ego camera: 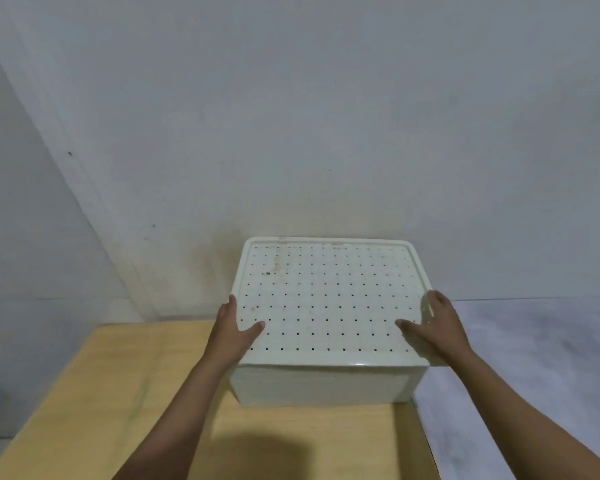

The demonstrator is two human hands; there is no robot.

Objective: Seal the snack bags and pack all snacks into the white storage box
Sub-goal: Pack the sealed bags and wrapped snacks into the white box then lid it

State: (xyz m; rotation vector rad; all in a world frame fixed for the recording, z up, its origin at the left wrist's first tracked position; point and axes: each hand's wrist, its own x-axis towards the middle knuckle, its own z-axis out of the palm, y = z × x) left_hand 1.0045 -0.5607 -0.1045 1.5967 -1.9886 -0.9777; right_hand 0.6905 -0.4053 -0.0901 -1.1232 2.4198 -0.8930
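Observation:
A white storage box (323, 386) stands on a light wooden table (118, 393), closed by a white lid (329, 299) dotted with small square holes. My left hand (232, 327) holds the lid's left edge, thumb lying on top and fingers along the side. My right hand (433, 323) holds the lid's right edge the same way, thumb on top. No snack bags are in view; the box's inside is hidden by the lid.
The table stands against a pale grey wall (326, 133). The box sits at the table's far right part, near its right edge. To the right of the table lies a greyish floor (534, 358). A dark shadow falls on the table's near side.

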